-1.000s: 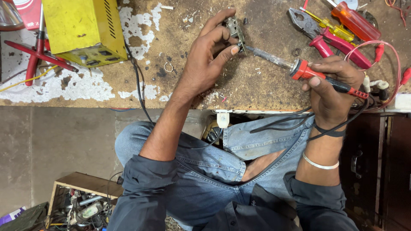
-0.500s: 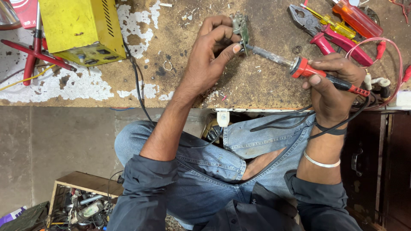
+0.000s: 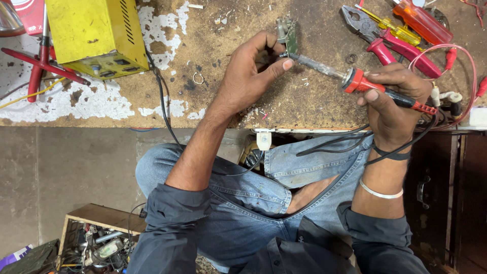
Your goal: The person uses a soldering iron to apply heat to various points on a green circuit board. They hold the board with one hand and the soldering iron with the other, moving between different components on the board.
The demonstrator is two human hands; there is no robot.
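Left hand (image 3: 248,76) raised circuit board (image 3: 288,35).

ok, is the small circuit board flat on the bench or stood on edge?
On edge: the circuit board stands upright, pinched by the left hand.

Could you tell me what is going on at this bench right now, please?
A person sits at a worn workbench. The left hand pinches a small circuit board upright on the bench. The right hand grips a red-handled soldering iron, its tip at the board's lower edge. Pliers and screwdrivers lie beyond the right hand, and a yellow metal box stands beyond the left arm.
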